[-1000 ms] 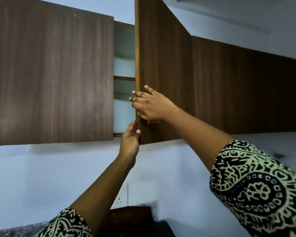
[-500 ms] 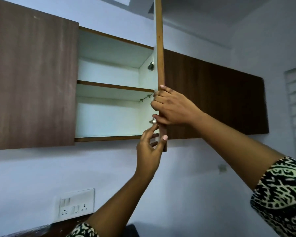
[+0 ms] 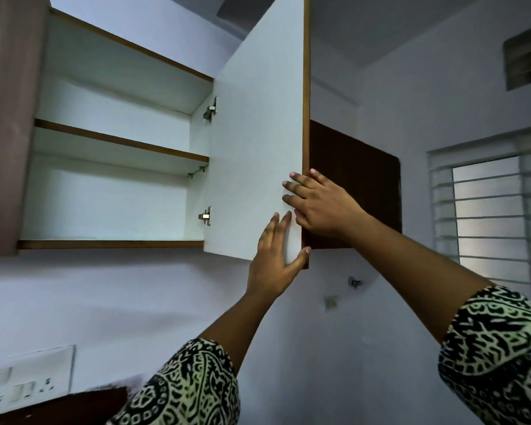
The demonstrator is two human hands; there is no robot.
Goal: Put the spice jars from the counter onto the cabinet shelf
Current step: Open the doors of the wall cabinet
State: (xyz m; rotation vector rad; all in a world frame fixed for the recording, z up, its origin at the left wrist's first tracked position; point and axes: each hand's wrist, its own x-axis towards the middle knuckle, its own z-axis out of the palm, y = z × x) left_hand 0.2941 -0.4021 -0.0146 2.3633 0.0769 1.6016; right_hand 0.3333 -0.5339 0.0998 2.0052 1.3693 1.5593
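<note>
The wall cabinet stands open, its white-faced door swung out toward me. Inside are a middle shelf and a bottom shelf, both white with brown front edges. My right hand grips the door's free edge, its fingers wrapped over onto the white inner face. Lower down, my left hand lies flat against that inner face near the bottom corner, with the thumb at the door's edge. No spice jar is in view.
A closed brown door covers the cabinet's left part, and another dark door sits behind the open one. A switch plate is on the wall at lower left, above a dark counter edge. A barred window is at right.
The door has swung from nearly shut to wide open, now showing its white inner face. Both hands moved right with it, and my left hand went from pinching the corner to lying flat.
</note>
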